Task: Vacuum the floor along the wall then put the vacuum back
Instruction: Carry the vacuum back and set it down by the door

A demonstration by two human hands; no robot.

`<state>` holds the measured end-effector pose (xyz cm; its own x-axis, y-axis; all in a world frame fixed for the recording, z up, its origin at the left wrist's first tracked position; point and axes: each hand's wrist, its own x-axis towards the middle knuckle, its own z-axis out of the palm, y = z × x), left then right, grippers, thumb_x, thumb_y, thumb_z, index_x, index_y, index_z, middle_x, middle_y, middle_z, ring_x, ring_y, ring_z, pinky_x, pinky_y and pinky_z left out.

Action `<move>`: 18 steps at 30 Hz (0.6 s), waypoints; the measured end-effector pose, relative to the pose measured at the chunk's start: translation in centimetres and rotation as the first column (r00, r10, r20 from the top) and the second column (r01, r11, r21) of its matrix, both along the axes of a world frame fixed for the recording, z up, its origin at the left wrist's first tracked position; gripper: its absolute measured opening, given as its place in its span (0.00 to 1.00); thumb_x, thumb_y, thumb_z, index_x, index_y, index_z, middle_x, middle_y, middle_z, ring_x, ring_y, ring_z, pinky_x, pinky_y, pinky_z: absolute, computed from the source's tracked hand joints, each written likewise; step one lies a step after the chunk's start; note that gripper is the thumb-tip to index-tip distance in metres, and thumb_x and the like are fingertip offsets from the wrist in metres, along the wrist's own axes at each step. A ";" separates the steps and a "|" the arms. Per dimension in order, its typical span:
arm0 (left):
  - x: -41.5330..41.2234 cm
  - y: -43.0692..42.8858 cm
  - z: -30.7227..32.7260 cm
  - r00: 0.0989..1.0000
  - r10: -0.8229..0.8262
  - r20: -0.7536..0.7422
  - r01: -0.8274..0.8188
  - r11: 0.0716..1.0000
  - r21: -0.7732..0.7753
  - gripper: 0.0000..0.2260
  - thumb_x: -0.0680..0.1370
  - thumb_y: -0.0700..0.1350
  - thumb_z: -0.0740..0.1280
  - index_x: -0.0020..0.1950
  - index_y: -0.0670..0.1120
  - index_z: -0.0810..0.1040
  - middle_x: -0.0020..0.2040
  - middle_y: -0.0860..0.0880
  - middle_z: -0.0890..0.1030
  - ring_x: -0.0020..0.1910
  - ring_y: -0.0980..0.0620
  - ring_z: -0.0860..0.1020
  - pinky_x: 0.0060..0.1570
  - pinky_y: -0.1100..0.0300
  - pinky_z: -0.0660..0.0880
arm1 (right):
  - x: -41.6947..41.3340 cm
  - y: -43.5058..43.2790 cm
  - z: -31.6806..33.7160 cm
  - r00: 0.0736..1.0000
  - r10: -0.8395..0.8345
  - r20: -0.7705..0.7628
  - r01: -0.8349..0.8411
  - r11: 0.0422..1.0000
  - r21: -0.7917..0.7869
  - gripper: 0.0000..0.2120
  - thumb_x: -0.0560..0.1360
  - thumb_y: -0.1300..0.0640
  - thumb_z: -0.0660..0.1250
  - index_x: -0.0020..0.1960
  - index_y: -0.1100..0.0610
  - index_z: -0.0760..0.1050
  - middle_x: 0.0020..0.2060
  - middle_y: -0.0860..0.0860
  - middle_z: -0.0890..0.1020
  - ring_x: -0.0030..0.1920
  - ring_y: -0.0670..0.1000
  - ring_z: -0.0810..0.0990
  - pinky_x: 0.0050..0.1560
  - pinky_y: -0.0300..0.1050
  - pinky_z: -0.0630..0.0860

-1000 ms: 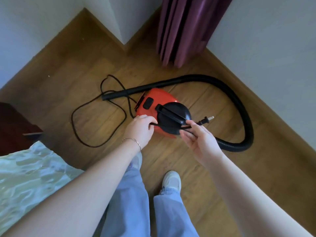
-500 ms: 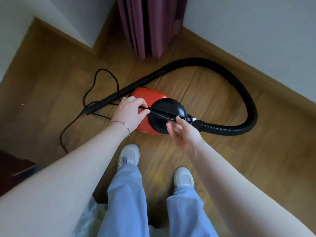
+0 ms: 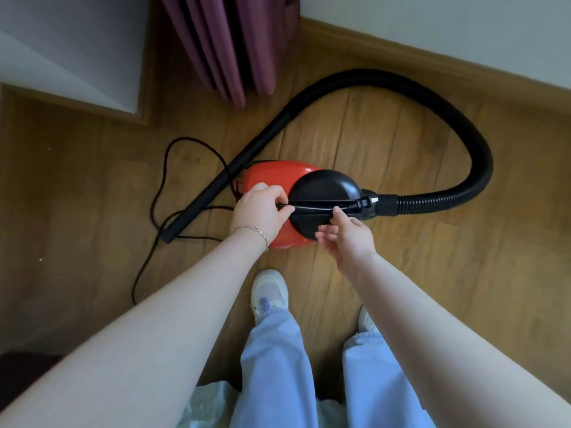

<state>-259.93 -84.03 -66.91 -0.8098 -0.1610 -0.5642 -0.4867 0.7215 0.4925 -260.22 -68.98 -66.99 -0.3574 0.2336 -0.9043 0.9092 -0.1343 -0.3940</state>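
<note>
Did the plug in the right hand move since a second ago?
Yes. The plug that stuck out past the vacuum near the right hand now lies against the hose socket, tucked along the handle.

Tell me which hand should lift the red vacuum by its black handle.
Left, probably. The left hand already closes its grip on the near end of the black carry handle atop the red canister vacuum. The right hand only touches the handle with its fingertips, palm open.

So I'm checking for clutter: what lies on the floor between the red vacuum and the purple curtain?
In the head view, only the black hose crosses between the vacuum and the curtain; otherwise bare floor.
</note>
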 end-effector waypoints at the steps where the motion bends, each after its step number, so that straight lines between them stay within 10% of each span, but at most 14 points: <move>1: -0.1 0.2 -0.2 1.000 -0.001 0.005 0.001 1.000 0.001 0.05 0.75 0.47 0.67 0.46 0.46 0.78 0.49 0.48 0.75 0.47 0.46 0.76 0.49 0.54 0.73 | 0.1 -0.2 0.0 1.000 0.001 0.000 -0.001 1.000 -0.004 0.10 0.79 0.53 0.63 0.44 0.60 0.71 0.35 0.57 0.79 0.32 0.52 0.80 0.30 0.39 0.79; 18: 0.8 0.9 -3.1 0.998 -0.022 -0.061 0.029 0.992 0.119 0.14 0.75 0.50 0.66 0.60 0.49 0.75 0.57 0.49 0.75 0.56 0.47 0.72 0.56 0.56 0.70 | 0.2 -0.5 -1.6 0.956 -0.293 -0.009 0.272 0.898 -0.347 0.11 0.78 0.55 0.65 0.58 0.59 0.72 0.55 0.58 0.82 0.47 0.51 0.84 0.44 0.37 0.81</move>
<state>-259.14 -83.15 -70.00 -0.8454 -0.0736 -0.5290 -0.4360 0.6673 0.6039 -260.05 -69.48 -68.55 -0.3774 0.0166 -0.9259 0.7895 -0.5169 -0.3311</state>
